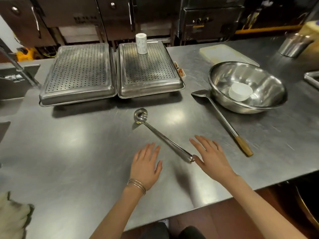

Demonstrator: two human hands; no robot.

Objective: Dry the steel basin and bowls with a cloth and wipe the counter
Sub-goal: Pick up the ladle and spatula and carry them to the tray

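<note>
A large steel basin (259,80) stands at the right of the steel counter (77,144), and a small white bowl (240,91) sits inside it. A pale cloth (13,218) lies at the counter's front left corner. My left hand (146,166) hovers flat over the counter with its fingers straight and holds nothing. My right hand (212,157) is spread open too, its thumb beside the handle end of a steel ladle (162,135) that lies between my hands.
A long spatula with a wooden handle (222,121) lies left of the basin. Two perforated steel trays (79,73) (148,69) stand at the back, one with a white paper roll (141,43) on it. A cutting board (222,53) and steel pot (293,44) sit far right.
</note>
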